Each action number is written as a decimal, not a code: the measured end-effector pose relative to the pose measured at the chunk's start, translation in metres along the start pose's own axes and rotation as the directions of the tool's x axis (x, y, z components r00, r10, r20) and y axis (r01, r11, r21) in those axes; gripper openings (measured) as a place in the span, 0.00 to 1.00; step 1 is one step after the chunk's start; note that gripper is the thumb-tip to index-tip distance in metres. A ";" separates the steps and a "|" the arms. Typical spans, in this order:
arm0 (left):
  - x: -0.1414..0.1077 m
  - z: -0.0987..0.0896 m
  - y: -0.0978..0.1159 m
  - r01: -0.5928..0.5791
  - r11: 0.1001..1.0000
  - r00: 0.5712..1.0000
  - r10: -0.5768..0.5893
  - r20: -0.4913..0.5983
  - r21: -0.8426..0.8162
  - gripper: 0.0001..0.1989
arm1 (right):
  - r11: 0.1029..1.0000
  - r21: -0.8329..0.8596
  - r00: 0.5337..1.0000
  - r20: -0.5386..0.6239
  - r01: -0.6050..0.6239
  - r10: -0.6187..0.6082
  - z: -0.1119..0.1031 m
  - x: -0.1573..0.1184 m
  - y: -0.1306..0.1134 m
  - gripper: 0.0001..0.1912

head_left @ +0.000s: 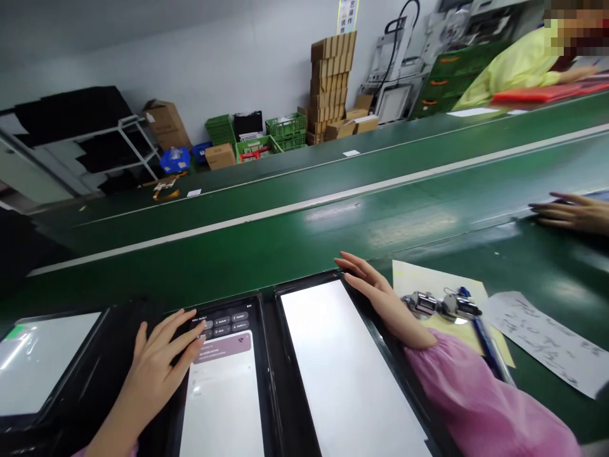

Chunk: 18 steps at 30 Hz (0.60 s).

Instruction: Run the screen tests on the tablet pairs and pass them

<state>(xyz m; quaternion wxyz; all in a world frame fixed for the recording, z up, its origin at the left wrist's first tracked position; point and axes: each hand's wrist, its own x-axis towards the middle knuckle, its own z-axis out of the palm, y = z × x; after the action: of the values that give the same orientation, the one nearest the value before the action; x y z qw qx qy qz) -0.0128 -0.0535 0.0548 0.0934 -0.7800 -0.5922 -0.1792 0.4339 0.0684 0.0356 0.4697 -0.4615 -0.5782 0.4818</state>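
Resting on the top end of a lit tablet (221,393) in a black case, the left hand (159,362) came in from the bottom left edge, with the wrist low and the fingers (185,333) slightly apart, pointing up and right, not clamped on anything. The tablet's long axis ran away from the person toward the green conveyor table (285,254), leaning slightly right at the top. A second tablet (347,374) with a blank white screen lay just right of it, its long axis roughly parallel. The right hand (385,301) lay across that tablet's top right corner, with the fingers (356,270) nearly together on the black frame and the forearm in a pink sleeve (476,400). A third tablet (42,365) sat at the left edge. Two metal parts (440,306) and a blue pen (488,349) lay on yellow paper (419,276) beside the right hand, near a handwritten sheet (547,333). A co-worker's hand (571,214) rested at the right edge.
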 end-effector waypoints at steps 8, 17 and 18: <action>0.018 -0.035 0.065 -0.203 0.971 0.974 0.189 -0.122 -0.122 0.19 | 0.998 0.055 1.000 0.005 0.013 -0.013 -0.006 -0.004 0.015 0.34; 0.020 -0.008 0.059 -0.021 0.999 0.999 0.020 -0.028 -0.024 0.21 | 0.997 0.075 1.000 -0.026 0.018 -0.017 -0.007 -0.003 0.032 0.33; 0.017 -0.012 0.054 0.021 1.000 0.999 -0.021 -0.028 -0.001 0.21 | 0.998 0.057 0.999 -0.039 0.012 -0.010 -0.007 -0.003 0.033 0.33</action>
<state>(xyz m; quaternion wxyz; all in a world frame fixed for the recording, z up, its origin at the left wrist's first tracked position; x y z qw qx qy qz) 0.0412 -0.0583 0.0757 0.0996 -0.7713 -0.5990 -0.1910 0.4437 0.0697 0.0035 0.4964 -0.4538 -0.5575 0.4867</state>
